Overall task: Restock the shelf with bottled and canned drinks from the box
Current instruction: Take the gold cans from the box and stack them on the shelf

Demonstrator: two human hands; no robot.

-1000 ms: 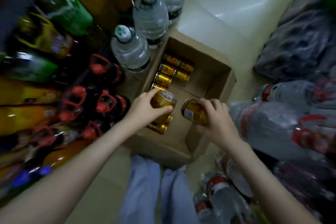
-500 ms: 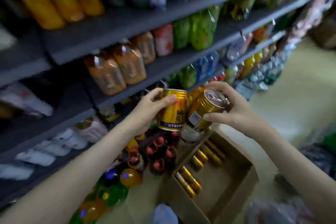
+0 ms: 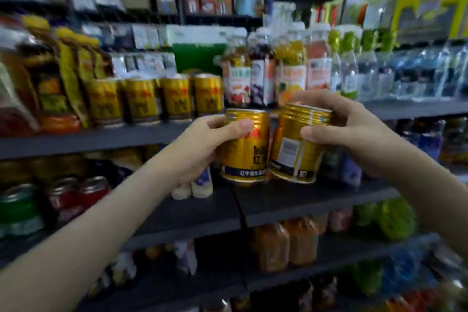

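The left hand [image 3: 200, 149] and right hand [image 3: 349, 129] are up from the cardboard box, now out of view, at shelf [image 3: 101, 139] height. The left gold can [image 3: 244, 152] and right gold can [image 3: 296, 144], no longer tipped, stand near upright before a blurred row of seemingly matching cans [image 3: 154, 99].
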